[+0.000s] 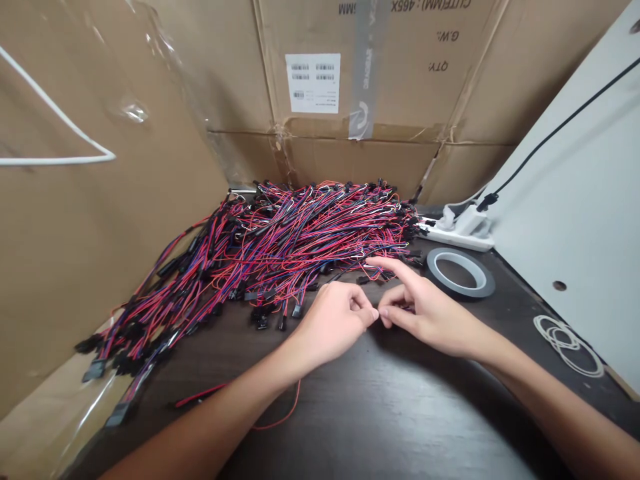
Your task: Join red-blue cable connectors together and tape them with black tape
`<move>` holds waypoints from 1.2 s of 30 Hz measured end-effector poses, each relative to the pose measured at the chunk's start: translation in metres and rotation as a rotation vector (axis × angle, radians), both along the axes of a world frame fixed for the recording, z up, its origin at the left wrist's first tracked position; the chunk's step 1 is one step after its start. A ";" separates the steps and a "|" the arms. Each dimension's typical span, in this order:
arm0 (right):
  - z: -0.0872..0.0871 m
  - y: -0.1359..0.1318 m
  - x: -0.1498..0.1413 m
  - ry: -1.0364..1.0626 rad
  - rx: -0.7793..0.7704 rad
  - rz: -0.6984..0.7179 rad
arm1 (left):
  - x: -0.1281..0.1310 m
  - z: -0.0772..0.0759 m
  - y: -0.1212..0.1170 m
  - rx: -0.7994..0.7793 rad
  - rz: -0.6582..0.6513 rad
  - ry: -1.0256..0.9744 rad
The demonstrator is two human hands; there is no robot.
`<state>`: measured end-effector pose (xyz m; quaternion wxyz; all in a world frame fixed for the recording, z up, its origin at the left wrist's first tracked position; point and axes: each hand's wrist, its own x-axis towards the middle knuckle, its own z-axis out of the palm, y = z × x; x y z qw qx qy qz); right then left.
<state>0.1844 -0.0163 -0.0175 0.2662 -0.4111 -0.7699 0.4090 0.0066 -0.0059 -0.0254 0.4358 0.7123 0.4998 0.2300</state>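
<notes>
My left hand (337,320) and my right hand (425,313) meet fingertip to fingertip above the dark table. The left thumb and forefinger are pinched together. On the right, thumb and fingers pinch too, while the forefinger stretches forward toward the wires. Whatever sits between the fingertips is too small or hidden to name. Just beyond the hands lies a big heap of wire harnesses (310,233), red, blue and black with black connectors. Under my left forearm a loose red wire (295,407) curves over the table; part of it is covered by the arm.
Right of the heap lies a roll of black tape (435,273). Behind it is a white power strip (460,239) with plugs. Several pale rubber bands (565,343) lie at the right edge. Cardboard (240,73) walls the back and left; a white panel (580,180) stands on the right.
</notes>
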 end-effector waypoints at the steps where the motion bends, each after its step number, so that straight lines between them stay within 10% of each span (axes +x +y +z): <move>1: 0.000 0.000 0.000 0.004 -0.001 0.001 | 0.000 0.000 0.001 -0.012 0.000 -0.009; 23: 0.004 -0.003 0.009 0.099 0.113 0.100 | -0.005 0.020 0.001 -0.592 -0.010 -0.516; 36: 0.006 -0.002 0.011 0.093 0.079 0.112 | -0.003 0.021 -0.002 -0.439 -0.019 -0.405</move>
